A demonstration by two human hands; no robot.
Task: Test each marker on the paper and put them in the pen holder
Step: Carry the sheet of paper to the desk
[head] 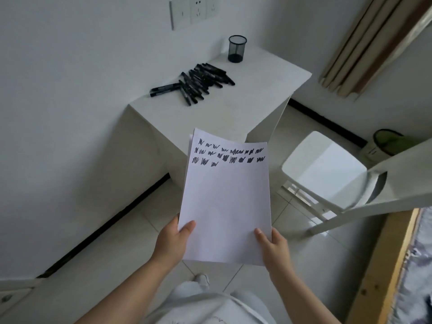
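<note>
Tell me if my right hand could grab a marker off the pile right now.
Probably not yet. Your right hand is pinching the paper, as is the left hand, and the markers lie on the far table, beyond the sheet. Nothing blocks the pile itself.

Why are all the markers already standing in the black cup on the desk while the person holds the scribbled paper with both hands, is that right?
Not quite. The head view shows the markers lying in a pile on the desk, beside the black cup, not in it. The rest is right: the left hand and right hand both hold the scribbled paper.
</note>
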